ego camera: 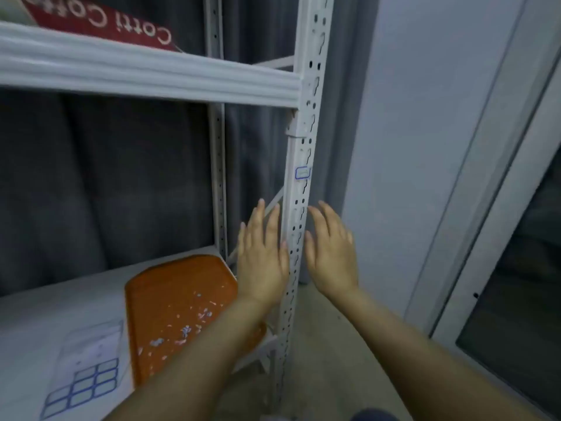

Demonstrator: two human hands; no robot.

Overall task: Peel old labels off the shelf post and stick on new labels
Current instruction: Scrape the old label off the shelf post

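The white perforated shelf post (pixel 305 141) runs from top to bottom through the middle of the head view. A small white label with a blue border (pixel 302 173) is stuck on its front face. My left hand (pixel 262 256) is raised just left of the post, fingers straight, holding nothing. On the other side, my right hand (pixel 331 250) is up too, fingers spread and empty. Both hands are below the label. A sheet of blue-bordered labels (pixel 86 381) lies on the lower shelf at the bottom left.
An orange tray (pixel 179 296) strewn with small peeled scraps sits on the lower white shelf (pixel 60 302). An upper shelf beam (pixel 151 77) carries a red box (pixel 100 22). A grey curtain hangs behind; a pale wall and a window frame (pixel 485 208) stand to the right.
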